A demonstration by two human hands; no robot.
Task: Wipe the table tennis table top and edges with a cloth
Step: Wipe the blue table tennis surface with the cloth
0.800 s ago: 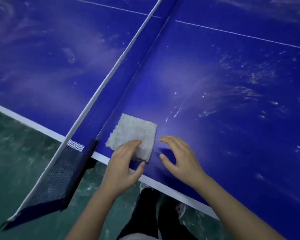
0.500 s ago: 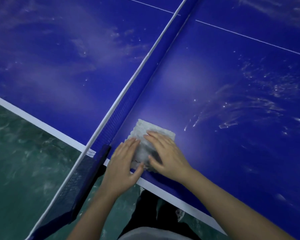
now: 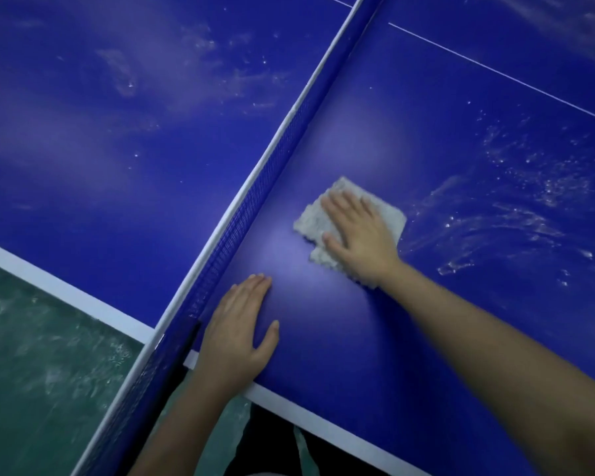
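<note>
Green floor (image 3: 49,372) shows at lower left, beyond the white-edged side of a blue table tennis table (image 3: 83,149). The net (image 3: 255,201) runs diagonally from bottom left to top centre. Just right of it, the left hand (image 3: 236,333) lies flat on the table near its edge, grip wide and holding nothing. Further in, the right hand (image 3: 358,235) presses flat on a pale, rough-edged cloth (image 3: 315,219), fingers straight, grip wide. Further right, what look like wet streaks (image 3: 512,207) glisten.

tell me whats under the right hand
The grey cloth, pressed flat on the blue table top by the right hand. Its middle and the surface beneath are covered.
</note>
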